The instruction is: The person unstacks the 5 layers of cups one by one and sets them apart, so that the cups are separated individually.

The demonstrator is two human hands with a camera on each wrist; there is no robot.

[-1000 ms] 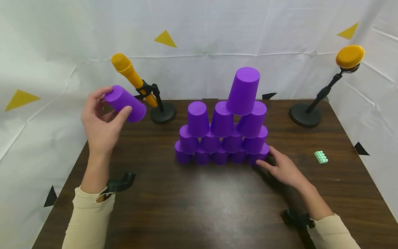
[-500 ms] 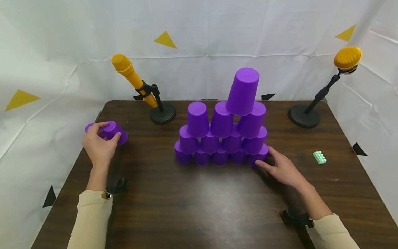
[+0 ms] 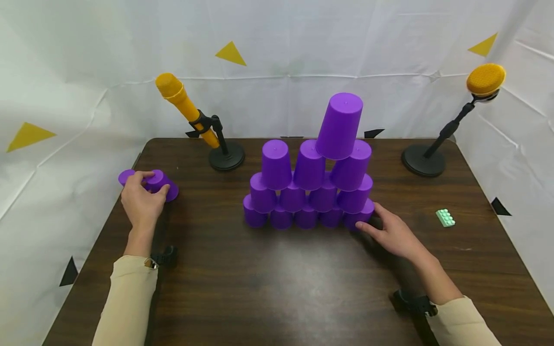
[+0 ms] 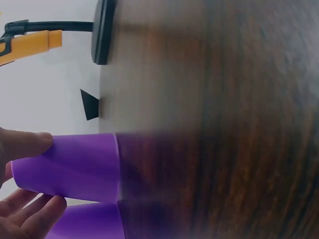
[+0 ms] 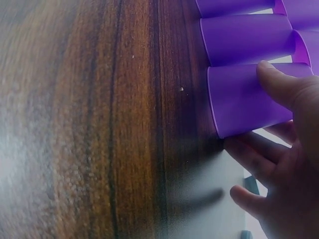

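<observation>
At the table's left side my left hand [image 3: 143, 204] holds an upside-down purple cup [image 3: 170, 189] near its base, thumb on one side and fingers on the other. In the left wrist view that cup [image 4: 82, 167] has its rim on the table. Close beside it stands another purple cup [image 3: 125, 176], partly hidden by the hand. Several purple cups [image 3: 307, 166] form a stepped stack in the middle, with a single cup [image 3: 340, 126] on top at the right. My right hand [image 3: 396, 235] grips the bottom row's rightmost cup [image 5: 244, 97], thumb in front and fingers around its far side.
A yellow microphone [image 3: 182, 101] on a black stand [image 3: 226, 156] is behind, left of the stack. Another yellow microphone [image 3: 485, 79] stands at the back right. A mint toy brick [image 3: 445, 218] lies right of my right hand. White sheeting [image 3: 285, 43] borders the brown table [image 3: 277, 288].
My left hand has lowered the tilted purple cup onto the table beside another cup and still holds it. My right hand and the stack have stayed in place.
</observation>
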